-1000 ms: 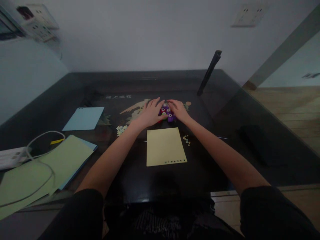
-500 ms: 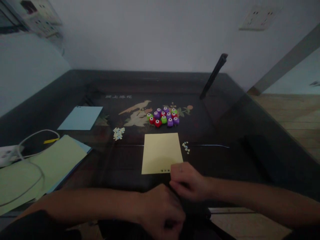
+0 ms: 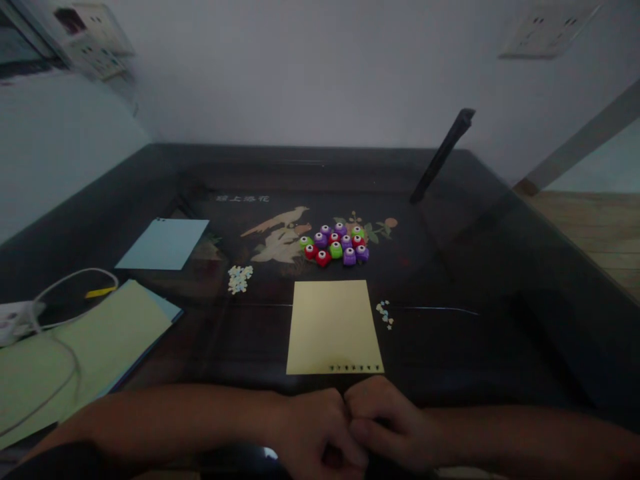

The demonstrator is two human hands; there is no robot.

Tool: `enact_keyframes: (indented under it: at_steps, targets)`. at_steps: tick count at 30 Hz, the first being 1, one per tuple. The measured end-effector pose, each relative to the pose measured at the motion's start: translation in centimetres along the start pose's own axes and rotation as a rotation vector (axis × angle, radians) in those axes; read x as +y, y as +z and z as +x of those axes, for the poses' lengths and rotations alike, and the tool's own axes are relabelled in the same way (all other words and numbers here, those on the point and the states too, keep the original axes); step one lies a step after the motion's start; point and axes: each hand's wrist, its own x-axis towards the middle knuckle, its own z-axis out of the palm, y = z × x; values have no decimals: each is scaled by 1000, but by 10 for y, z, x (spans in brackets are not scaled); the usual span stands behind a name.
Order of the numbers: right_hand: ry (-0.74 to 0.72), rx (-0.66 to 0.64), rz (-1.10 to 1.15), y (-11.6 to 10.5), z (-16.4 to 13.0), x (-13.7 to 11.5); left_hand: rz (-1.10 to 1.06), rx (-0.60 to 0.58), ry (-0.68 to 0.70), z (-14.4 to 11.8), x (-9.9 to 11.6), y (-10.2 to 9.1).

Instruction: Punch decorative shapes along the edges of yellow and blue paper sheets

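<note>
Green sheets [image 3: 85, 347] lay at the far left under a white cable [image 3: 60, 280], with a blue sheet [image 3: 163, 243] beyond them on the dark table [image 3: 500, 267]. Near the front edge the left hand [image 3: 320, 433] was curled into a loose fist, knuckles touching the right hand [image 3: 385, 417], also curled; whether either held anything could not be told. Just beyond both lay a yellow sheet [image 3: 333, 327], a row of punched holes along its near edge. Farther back sat a cluster of small punches [image 3: 335, 245], red, green and purple.
</note>
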Motion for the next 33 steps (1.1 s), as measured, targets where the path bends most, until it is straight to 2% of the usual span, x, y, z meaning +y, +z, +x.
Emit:
enact_keyframes:
  at_steps: [3,8,15,22,28,33]
  targets:
    - [19,5,53,-1,0,-1,-9,32,-15,3,8,-2]
    - [22,-86,67,-4,2,-2,9,90,97,3,12,-1]
    - [-98,-200,61,-10,4,0,39,-3,42,2,12,0]
    - [-156,-393,-32,-17,5,-3,3,-120,-52,1,17,-9]
    - [-201,-362,-48,-16,5,1,77,-211,-15,3,17,-16]
    - [-218,-333,-66,-14,6,4,120,-167,-5,4,15,-13]
